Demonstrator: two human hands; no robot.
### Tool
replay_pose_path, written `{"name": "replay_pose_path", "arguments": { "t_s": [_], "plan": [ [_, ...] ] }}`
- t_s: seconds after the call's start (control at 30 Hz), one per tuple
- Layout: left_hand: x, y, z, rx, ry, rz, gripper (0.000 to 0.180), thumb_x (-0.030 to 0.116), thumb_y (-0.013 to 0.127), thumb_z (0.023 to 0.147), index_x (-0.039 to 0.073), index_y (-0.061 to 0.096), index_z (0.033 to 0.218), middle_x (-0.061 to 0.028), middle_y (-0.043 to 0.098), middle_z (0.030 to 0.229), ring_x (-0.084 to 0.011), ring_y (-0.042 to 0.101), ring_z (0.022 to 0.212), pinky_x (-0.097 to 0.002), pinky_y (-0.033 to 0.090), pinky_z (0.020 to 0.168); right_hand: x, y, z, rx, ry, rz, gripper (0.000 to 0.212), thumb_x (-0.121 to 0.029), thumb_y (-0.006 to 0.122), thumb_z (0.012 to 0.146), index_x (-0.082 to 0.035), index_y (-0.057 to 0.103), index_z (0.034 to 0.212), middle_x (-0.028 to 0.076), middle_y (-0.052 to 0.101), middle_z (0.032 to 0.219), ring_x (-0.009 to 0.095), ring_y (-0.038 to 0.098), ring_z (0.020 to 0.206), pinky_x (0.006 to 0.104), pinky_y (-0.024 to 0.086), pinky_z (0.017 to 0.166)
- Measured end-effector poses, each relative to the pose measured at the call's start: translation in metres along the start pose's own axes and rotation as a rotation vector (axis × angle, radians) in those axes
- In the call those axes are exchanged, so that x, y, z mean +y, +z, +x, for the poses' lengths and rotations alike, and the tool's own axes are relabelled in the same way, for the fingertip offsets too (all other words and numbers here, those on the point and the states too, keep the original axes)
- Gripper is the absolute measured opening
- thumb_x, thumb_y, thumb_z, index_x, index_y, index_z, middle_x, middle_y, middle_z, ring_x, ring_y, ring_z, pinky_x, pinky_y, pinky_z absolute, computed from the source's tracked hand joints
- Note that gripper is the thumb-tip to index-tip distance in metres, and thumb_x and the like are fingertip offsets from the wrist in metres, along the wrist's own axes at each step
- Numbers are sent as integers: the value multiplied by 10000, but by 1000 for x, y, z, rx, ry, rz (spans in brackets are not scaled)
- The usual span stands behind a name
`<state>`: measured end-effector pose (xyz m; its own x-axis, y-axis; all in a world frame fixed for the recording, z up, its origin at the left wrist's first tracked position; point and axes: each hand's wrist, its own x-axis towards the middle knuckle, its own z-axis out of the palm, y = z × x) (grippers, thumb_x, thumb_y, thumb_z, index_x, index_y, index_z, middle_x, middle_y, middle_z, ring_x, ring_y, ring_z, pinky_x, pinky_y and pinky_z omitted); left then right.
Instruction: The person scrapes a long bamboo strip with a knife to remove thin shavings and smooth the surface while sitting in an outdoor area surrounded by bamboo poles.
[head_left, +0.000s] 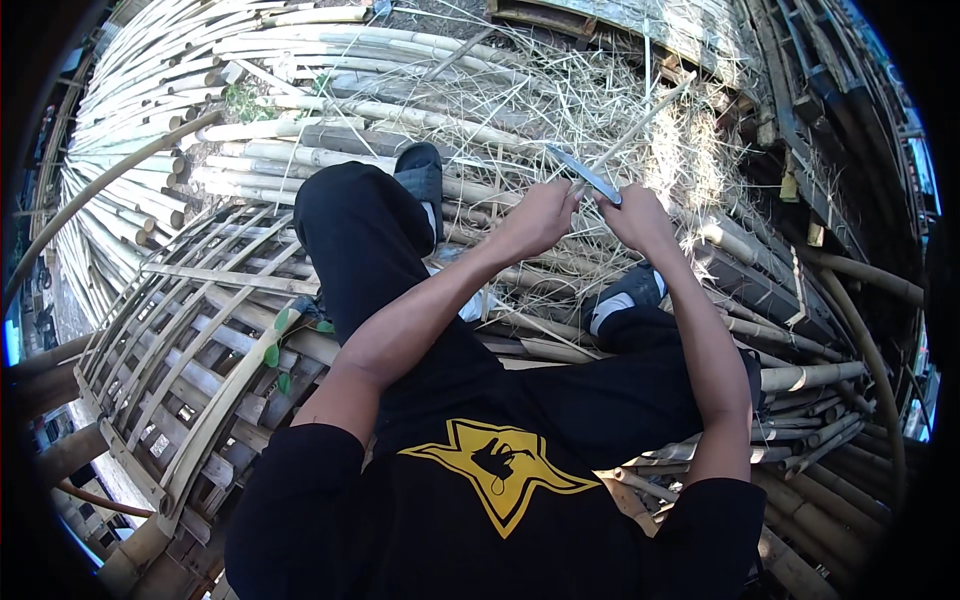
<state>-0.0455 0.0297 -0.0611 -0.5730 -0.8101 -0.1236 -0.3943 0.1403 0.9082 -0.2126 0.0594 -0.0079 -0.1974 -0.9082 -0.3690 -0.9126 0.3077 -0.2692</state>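
Note:
My right hand (640,217) is closed round the handle end of a knife (583,172), whose long pale blade points up and to the left. Closed beside it, my left hand (541,216) grips the lower end of a thin bamboo strip (645,122). The strip slants away to the upper right and crosses the blade just beyond my fingers. Both hands meet above the ground in front of my knees. The knife's handle is mostly hidden in my right fist.
Bamboo poles (400,45) lie in rows ahead and to the left. Pale shavings (560,95) cover the ground beyond my hands. A woven bamboo lattice (200,340) stands at my left. More poles (810,375) are stacked at right. My sandalled feet (420,185) rest among the bamboo.

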Motion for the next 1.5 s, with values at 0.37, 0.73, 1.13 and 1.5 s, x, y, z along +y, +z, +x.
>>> {"name": "replay_pose_path", "arguments": {
  "t_s": [0.37, 0.73, 1.13, 1.5],
  "plan": [
    [7, 14, -9, 16, 19, 1, 248, 102, 436, 914, -95, 585, 898, -309, 578, 717, -435, 603, 698, -471, 464, 615, 17, 36, 15, -3, 53, -21, 253, -166, 575, 700, 71, 652, 745, 304, 621, 762, 435, 630, 779, 473, 508, 742],
    [-12, 5, -45, 38, 38, -4, 288, 197, 490, 939, -52, 546, 807, -228, 516, 592, -378, 501, 512, -438, 395, 522, 151, -10, 62, 216, 462, 48, 421, -263, 520, 735, 91, 644, 928, 316, 621, 950, 424, 620, 930, 452, 482, 818],
    [6, -14, -12, -252, -384, -789, 254, 323, 431, 989, 82, 447, 911, 64, 359, 593, -26, 266, 431, -193, 206, 374, 29, -9, 13, -2, -7, 195, 510, -464, 614, 809, 16, 600, 636, 145, 544, 531, 281, 523, 482, 383, 423, 535],
    [11, -6, -16, -421, -447, -1008, 208, 251, 384, 1007, 86, 413, 883, 70, 274, 572, -31, 221, 401, -213, 153, 351, 9, 31, 1, -125, 66, 78, 356, -261, 578, 755, 92, 619, 757, 303, 617, 802, 440, 622, 807, 472, 495, 758]
  ]
}}
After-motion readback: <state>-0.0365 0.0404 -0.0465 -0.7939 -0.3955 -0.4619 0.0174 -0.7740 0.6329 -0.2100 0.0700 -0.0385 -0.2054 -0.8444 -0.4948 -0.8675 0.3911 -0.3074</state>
